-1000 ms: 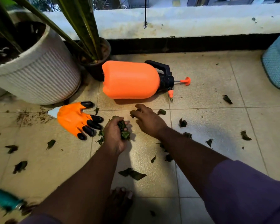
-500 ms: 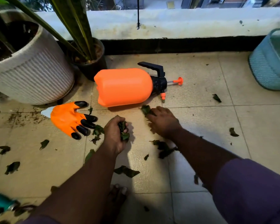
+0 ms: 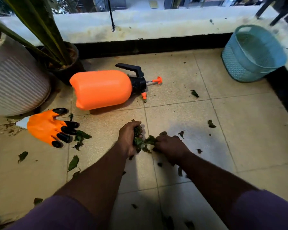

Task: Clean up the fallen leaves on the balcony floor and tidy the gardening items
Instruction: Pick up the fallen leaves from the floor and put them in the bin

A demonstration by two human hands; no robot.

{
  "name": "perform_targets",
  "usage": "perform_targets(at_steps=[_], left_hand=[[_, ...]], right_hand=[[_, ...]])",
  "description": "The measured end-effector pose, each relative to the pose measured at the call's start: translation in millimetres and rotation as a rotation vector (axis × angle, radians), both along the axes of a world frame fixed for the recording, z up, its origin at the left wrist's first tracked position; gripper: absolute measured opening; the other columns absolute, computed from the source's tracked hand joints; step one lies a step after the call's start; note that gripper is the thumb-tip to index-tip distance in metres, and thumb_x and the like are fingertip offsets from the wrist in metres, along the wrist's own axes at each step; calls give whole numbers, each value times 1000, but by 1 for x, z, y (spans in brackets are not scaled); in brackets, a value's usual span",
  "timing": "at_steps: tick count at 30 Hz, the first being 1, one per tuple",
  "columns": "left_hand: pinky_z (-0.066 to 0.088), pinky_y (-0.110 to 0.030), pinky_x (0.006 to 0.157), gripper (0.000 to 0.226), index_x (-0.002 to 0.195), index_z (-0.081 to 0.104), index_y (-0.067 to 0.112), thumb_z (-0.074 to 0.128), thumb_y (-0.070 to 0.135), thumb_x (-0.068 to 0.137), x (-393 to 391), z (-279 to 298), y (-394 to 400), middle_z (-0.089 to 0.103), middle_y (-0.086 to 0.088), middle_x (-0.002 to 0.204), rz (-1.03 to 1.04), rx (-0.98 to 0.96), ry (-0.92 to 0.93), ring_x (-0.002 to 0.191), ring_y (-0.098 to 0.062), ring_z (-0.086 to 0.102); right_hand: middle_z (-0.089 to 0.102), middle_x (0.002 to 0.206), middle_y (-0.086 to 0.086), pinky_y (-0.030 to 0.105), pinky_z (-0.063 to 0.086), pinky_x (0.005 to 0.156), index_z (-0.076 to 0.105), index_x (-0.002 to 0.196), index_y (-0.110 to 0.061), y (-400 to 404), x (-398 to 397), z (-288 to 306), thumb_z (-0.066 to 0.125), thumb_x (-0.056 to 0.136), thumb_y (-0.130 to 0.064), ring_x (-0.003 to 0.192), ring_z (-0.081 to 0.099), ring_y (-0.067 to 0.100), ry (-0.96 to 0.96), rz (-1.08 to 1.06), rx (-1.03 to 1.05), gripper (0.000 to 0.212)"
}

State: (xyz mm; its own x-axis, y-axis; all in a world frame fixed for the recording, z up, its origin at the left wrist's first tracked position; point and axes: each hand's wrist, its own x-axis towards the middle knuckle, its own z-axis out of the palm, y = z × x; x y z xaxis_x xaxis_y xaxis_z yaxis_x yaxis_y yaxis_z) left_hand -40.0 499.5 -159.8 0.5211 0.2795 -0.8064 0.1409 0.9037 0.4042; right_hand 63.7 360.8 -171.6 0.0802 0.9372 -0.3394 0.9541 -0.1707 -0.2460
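Left hand (image 3: 128,140): closing around a bunch of leaves (image 3: 140,141).
Right hand (image 3: 170,146): apparently pinching leaves, fingers curling.
Sprayer (image 3: 101,89): lying on floor (image 3: 239,130).

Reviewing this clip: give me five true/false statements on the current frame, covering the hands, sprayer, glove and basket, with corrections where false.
1. The orange sprayer stands upright. False: it lies on its side on the tiles.
2. The left hand grips a bunch of leaves. True.
3. The orange glove is worn on the right hand. False: it lies on the floor, both hands bare.
4. The blue basket stands in the far right corner. True.
5. The floor is free of leaves. False: many remain scattered.
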Motion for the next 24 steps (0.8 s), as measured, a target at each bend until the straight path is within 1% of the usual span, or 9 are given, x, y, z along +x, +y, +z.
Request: perform_targets(at_steps=[4,7,10,12,16,18,20,22,24], left_hand=[[24,-19,42,33,59,53,21,47,33,89,-1,-3,2,41,2,48,-66,-28,-27,37,-13,34],[26,-19,43,28,63,52,20,47,33,87,0,-12,1,41,3,51,-77,-20,-31,40,-12,33],[28,-19,38,28,62,50,19,47,30,89,4,-18,-8,41,4,51,-65,28,-22,37,-10,35],[29,-24,43,24,65,52,17,51,25,88,6,-22,-15,43,3,51,-33,58,14,37,-11,37],[37,-18,41,12,78,59,13,57,24,83,9,-26,-24,52,1,54,-23,36,42,36,-11,46],[40,-16,40,14,88,60,9,55,22,86,11,-25,-27,56,1,53,-14,24,43,37,-11,50],[41,-17,40,15,92,59,8,54,22,87,14,-25,-27,56,1,51,-4,42,36,37,-10,51],[42,-18,42,16,91,59,9,55,24,85,15,-25,-26,57,0,55,-10,41,23,40,-11,51],[41,-21,47,19,86,62,9,56,27,82,16,-24,-22,57,-2,64,-28,52,31,45,-13,52]], right_hand=[[63,110,9,32,45,85,63,110,-11,-6,20,20,56,91,-21,102,59,26,137,-404,60,23],[63,110,8,33,45,86,67,111,-12,-18,37,26,53,92,-19,103,59,26,124,-588,72,24],[58,123,4,29,41,92,61,122,-19,-36,33,22,58,90,-24,114,54,24,198,-503,-71,33],[55,132,0,27,39,92,62,123,-23,-47,25,18,62,88,-31,120,51,20,210,-412,-103,36],[61,110,2,29,43,88,67,97,-15,-66,15,21,77,76,-30,106,55,18,362,-836,342,28],[50,130,6,33,38,103,56,120,-23,-77,12,10,81,66,-46,124,43,22,312,-1023,321,63],[15,156,13,49,19,114,24,145,-33,-81,1,-5,75,58,-67,143,11,39,214,-1066,44,107],[-13,158,13,59,5,114,-1,149,-40,-73,-13,-16,71,55,-74,141,-11,49,195,-1032,-97,123],[-19,157,15,60,-1,113,-8,148,-42,-53,-22,-21,71,56,-74,140,-15,49,183,-938,-50,125]])
